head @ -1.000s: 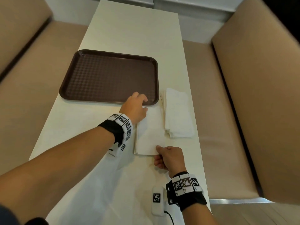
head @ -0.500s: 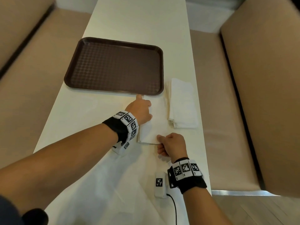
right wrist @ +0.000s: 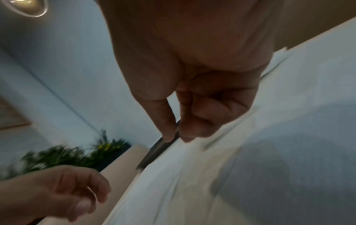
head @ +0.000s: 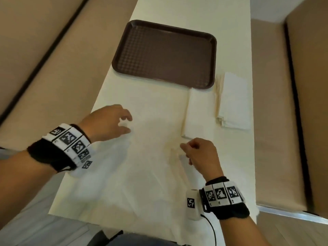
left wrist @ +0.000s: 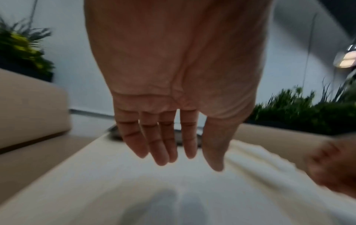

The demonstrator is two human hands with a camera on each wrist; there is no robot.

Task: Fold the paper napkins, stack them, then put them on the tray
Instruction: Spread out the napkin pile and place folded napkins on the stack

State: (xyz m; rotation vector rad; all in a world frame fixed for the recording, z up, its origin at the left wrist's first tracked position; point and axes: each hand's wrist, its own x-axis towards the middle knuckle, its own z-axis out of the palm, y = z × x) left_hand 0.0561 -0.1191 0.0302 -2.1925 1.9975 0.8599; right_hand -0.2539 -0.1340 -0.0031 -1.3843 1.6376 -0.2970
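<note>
A brown tray [head: 165,52] lies empty on the far part of the table. Just in front of its right corner rests a folded napkin [head: 197,114], and a stack of napkins [head: 234,102] sits to its right. A large unfolded napkin [head: 134,174] [left wrist: 192,190] is spread on the near part of the table. My left hand [head: 128,124] [left wrist: 183,159] hovers over its far left part with fingers relaxed and holds nothing. My right hand [head: 182,148] [right wrist: 177,138] pinches the wrinkled far edge of the unfolded napkin, just short of the folded one.
The long cream table [head: 186,11] runs away from me between two beige benches [head: 35,68] [head: 276,121]. A white marker box with a cable [head: 191,205] hangs by my right wrist. Plants stand behind the benches [left wrist: 298,109].
Both hands have let go of the folded napkin and pulled back toward me. The left hand swung out to the left. The right hand now pinches the unfolded napkin's edge.
</note>
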